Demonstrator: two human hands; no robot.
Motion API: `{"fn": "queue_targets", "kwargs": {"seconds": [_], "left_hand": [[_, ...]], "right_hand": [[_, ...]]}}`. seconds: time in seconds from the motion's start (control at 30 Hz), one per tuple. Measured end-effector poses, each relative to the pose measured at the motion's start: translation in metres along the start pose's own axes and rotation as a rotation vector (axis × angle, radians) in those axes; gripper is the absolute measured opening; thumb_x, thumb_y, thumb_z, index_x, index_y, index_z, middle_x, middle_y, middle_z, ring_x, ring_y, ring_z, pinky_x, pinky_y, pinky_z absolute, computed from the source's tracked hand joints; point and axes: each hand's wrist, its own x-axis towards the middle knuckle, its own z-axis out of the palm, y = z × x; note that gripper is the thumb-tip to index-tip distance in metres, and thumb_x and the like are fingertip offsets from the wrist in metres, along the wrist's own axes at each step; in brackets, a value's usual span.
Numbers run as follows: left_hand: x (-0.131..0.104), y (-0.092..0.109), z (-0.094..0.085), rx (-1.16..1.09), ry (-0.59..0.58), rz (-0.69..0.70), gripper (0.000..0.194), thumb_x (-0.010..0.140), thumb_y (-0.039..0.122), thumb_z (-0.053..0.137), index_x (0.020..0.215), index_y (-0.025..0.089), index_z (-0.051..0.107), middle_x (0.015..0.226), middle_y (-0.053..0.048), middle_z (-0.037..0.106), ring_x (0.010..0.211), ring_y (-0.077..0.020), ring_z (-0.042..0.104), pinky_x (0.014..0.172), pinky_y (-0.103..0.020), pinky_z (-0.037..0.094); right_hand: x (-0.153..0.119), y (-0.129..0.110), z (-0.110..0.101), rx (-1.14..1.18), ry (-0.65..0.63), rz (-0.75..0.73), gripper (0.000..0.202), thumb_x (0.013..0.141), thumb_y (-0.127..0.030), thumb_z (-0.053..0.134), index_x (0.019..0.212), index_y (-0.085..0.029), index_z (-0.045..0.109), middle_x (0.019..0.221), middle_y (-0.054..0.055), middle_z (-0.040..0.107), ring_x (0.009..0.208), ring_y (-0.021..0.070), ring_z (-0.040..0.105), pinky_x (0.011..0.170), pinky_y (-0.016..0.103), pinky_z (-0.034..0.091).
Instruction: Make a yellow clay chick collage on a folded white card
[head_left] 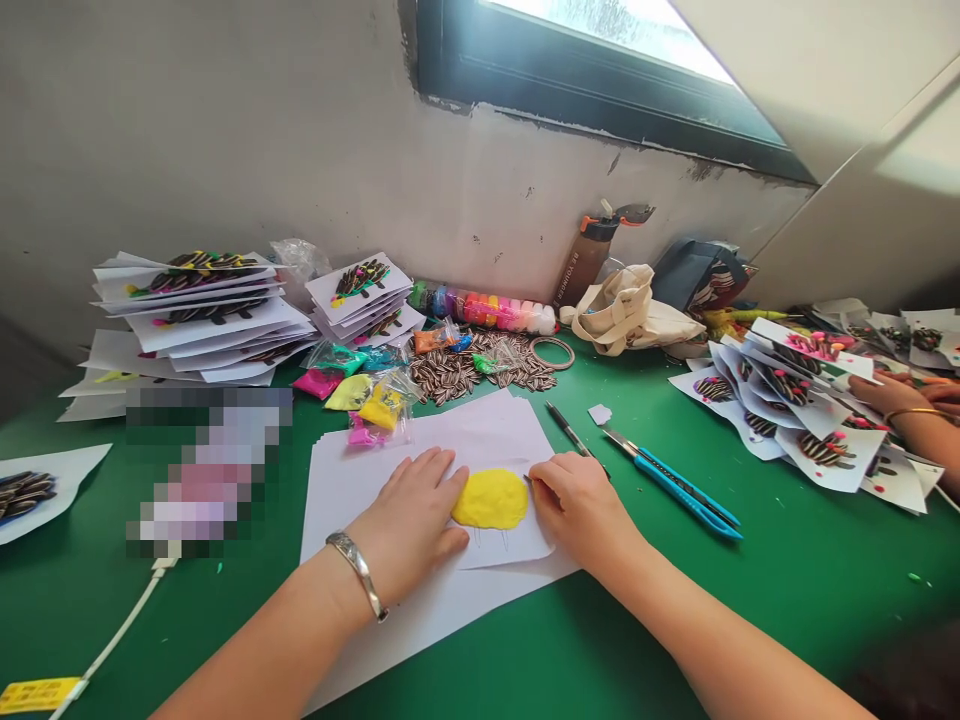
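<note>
A flat, bright yellow oval of soft clay (491, 499) lies on a small white paper sheet (489, 553), just above some thin drawn lines, on a larger stack of white paper (337, 490). The person's left hand (416, 505), with a silver metal bracelet (357, 575) at the wrist, rests palm down, its thumb spread from the other fingers and the index fingertip at the oval's left edge. The right hand (581, 505) sits at the oval's right edge, fingers bent together around a small dark tip; whether they clamp it cannot be told. Beyond that hand, a slim dark pen (566, 425) and a blue plastic utility knife (679, 490) lie on the green desk (480, 665). Behind the paper are small clear bags of coloured clay (384, 405), a heap of striped brown seeds (442, 375) and a ring-shaped tape roll (553, 353). Farther back stand a brown plastic bottle (581, 265) and a cream cloth bag (630, 310). A tall pile of white seed-decorated cards (210, 335) is at left; at far right, another person's hand (889, 400) is beside similar cards (802, 400).
</note>
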Motion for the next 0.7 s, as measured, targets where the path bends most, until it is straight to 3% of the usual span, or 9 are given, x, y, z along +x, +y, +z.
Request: {"fn": "queue_targets", "kwargs": {"seconds": [0.7], "left_hand": [[0.0000, -0.0033, 0.0030, 0.019, -0.014, 0.011, 0.047, 0.079, 0.024, 0.054, 0.125, 0.017, 0.049, 0.134, -0.015, 0.042, 0.126, -0.0314, 0.035, 0.105, -0.050, 0.029]], "right_hand": [[-0.0095, -0.0067, 0.0015, 0.100, 0.014, 0.032, 0.016, 0.084, -0.012, 0.047, 0.078, -0.018, 0.061, 0.068, 0.003, 0.057, 0.070, 0.0179, 0.050, 0.068, 0.031, 0.034]]}}
